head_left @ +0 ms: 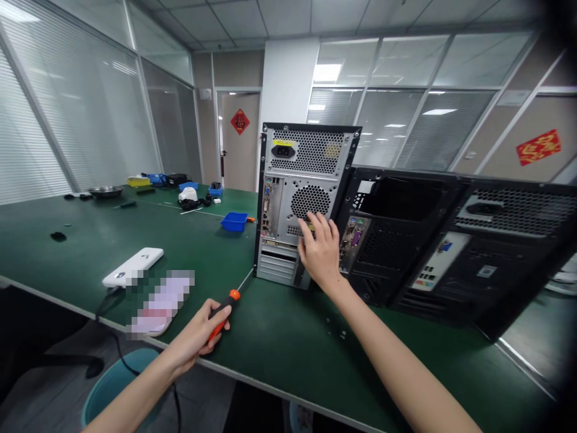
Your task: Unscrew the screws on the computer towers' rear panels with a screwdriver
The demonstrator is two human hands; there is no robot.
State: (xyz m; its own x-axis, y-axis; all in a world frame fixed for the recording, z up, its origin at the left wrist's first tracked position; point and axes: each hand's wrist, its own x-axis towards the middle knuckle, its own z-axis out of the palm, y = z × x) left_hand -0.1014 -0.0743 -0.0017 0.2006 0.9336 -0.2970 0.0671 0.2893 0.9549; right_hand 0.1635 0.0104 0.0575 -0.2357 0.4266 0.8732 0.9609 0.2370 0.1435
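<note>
My left hand [215, 325] is wrapped round the orange-and-black handle of a screwdriver [234, 294]. Its thin shaft points up and right, with the tip at the lower left corner of a computer case [291, 198]. That case stands upright, its silver back panel with vents and ports facing me. Over the lower right of this panel lies my right hand [319, 246], fingers apart and holding nothing; its fingertips seem to rest on the metal near the round fan grille. To the right stand two more black computer cases [383, 240] [491, 240].
A white power bank [134, 267] and a blurred-out phone [162, 304] lie at the left front. Small screws [342, 334] are scattered near my right forearm. A blue tray [235, 222] sits left of the case. Below the table's edge stands a teal bin [121, 382].
</note>
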